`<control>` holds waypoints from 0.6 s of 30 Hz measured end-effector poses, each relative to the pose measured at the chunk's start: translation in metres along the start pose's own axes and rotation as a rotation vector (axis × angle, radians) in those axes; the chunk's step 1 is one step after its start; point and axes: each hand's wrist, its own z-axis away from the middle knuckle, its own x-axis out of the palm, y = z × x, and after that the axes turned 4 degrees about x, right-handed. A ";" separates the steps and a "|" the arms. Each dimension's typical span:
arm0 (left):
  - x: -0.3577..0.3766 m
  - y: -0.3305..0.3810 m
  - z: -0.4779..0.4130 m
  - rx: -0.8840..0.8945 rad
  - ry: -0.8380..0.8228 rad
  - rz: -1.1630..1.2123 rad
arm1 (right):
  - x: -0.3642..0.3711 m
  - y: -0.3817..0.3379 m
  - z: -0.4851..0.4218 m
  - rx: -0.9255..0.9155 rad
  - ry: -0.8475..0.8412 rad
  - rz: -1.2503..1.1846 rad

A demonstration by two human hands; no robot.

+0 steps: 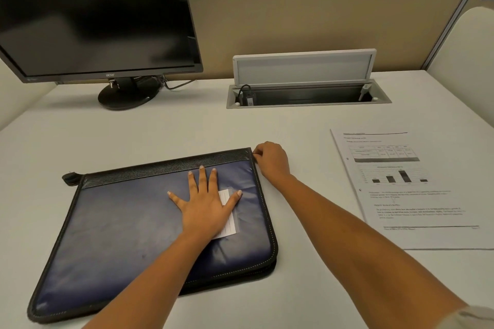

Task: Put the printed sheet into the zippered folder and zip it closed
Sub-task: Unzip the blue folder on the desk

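Observation:
A dark blue zippered folder (120, 227) with black trim lies flat on the white desk, its black band along the far edge. My left hand (204, 204) presses flat on its cover, fingers spread, partly over a white label. My right hand (271, 159) is at the folder's far right corner, fingers curled and pinching something small there, most likely the zipper pull, which the fingers hide. The printed sheet (411, 195), with a table, a bar chart and text, lies on the desk to the right of the folder, apart from both hands.
A black monitor (93, 16) on a round stand sits at the back left. An open cable hatch (307, 93) with a raised lid is set into the desk behind the folder. A beige partition (320, 29) closes the back.

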 end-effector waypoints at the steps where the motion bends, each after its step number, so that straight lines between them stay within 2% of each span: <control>1: 0.000 0.000 0.000 -0.005 0.003 0.003 | 0.000 0.002 0.002 -0.015 0.006 -0.005; 18: 0.002 0.002 0.000 -0.010 0.005 0.003 | -0.002 0.025 0.043 -0.110 0.019 -0.063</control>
